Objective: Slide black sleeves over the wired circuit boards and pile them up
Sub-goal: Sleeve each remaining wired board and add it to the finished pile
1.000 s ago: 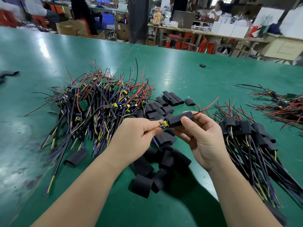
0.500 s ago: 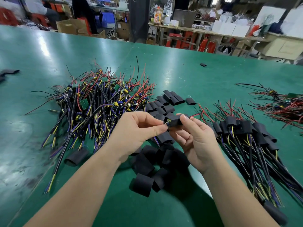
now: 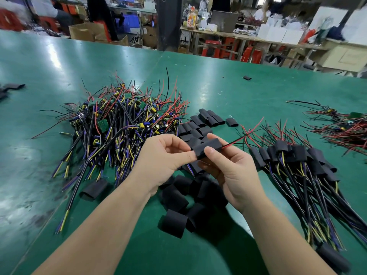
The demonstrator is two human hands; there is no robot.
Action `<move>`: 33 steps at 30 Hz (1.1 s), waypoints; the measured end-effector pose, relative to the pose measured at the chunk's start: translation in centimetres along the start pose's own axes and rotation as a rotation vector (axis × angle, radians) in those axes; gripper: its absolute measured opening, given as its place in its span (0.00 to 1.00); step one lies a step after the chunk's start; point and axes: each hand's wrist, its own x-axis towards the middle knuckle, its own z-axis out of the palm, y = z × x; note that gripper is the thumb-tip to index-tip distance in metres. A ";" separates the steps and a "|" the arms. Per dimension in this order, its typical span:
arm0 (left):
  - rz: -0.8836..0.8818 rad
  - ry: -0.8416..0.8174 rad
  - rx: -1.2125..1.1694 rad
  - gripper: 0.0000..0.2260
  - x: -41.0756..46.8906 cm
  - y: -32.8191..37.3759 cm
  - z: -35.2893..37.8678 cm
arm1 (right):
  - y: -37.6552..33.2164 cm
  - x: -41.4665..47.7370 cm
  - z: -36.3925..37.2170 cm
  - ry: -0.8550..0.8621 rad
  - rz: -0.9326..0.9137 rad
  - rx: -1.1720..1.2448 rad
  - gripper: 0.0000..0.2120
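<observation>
Sleeve [image 3: 206, 148] pinched between left hand [image 3: 166, 161] and right hand [image 3: 230, 171].

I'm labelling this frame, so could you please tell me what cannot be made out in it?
Head view only:
- Board inside the held sleeve: covered by the sleeve, the left hand and right hand.
- Loose sleeves: partly under both hands.
- Wire bundle: cut by the right edge.
- Background people: blurred.
</observation>
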 end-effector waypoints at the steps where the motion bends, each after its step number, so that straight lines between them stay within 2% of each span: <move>1: 0.005 0.017 0.007 0.10 0.0 -0.1 0.0 | 0.1 -0.1 0.2 -0.013 0.021 0.006 0.22; 3: 0.007 0.017 -0.003 0.11 0.1 -0.1 0.1 | 0.0 -0.2 0.6 -0.022 0.063 0.062 0.24; 5: -0.016 -0.051 -0.051 0.12 0.0 0.3 0.1 | -0.6 0.1 0.8 0.014 0.084 0.192 0.22; 8: -0.083 -0.105 -0.221 0.13 0.4 1.2 -0.6 | -2.9 0.8 0.1 0.136 0.096 0.386 0.08; 10: -0.036 0.051 -0.216 0.08 0.9 1.2 -1.6 | -4.7 1.4 -1.1 0.224 0.118 0.471 0.02; 11: 0.047 0.210 -0.033 0.05 1.3 0.9 -2.4 | -5.6 1.7 -2.0 0.263 0.117 0.483 0.03; 12: 0.153 0.375 0.275 0.03 1.7 0.3 -3.2 | -6.4 2.0 -3.0 0.300 0.097 0.470 0.04; 14: 0.300 0.601 0.912 0.13 2.3 -0.8 -4.6 | -7.8 2.6 -5.1 0.375 0.027 0.338 0.03; 15: 0.279 0.623 1.081 0.19 2.6 -1.4 -5.2 | -8.3 2.9 -6.1 0.420 -0.022 0.189 0.02; 17: 0.132 0.569 1.213 0.24 3.0 -2.0 -6.0 | -8.7 3.1 -8.4 0.547 -0.136 -0.262 0.07; 19: 0.044 0.524 1.300 0.22 3.5 -2.5 -6.5 | -8.3 3.1 -10.8 0.672 -0.172 -0.757 0.11; 20: 0.059 0.533 1.317 0.19 3.6 -2.6 -6.7 | -7.9 3.1 -11.6 0.706 -0.161 -0.958 0.10; 22: 0.119 0.599 1.283 0.11 3.9 -2.4 -6.9 | -7.1 2.9 -12.5 0.738 -0.146 -1.211 0.07; 26: 0.214 0.693 1.229 0.06 3.8 -2.3 -7.2 | -6.0 2.9 -11.8 0.837 -0.218 -1.492 0.11; 28: 0.309 0.738 1.139 0.05 3.6 -2.1 -7.1 | -5.7 2.6 -10.7 0.808 -0.396 -1.451 0.10; 30: 0.478 0.742 0.956 0.03 3.2 -1.4 -6.6 | -5.1 2.0 -8.8 0.641 -0.504 -1.277 0.08; 31: 0.575 0.704 0.824 0.02 2.9 -1.0 -6.1 | -4.8 1.7 -7.7 0.520 -0.434 -1.122 0.09; 33: 0.690 0.533 0.582 0.03 2.2 -0.4 -4.8 | -4.0 1.0 -5.2 0.207 -0.139 -0.743 0.10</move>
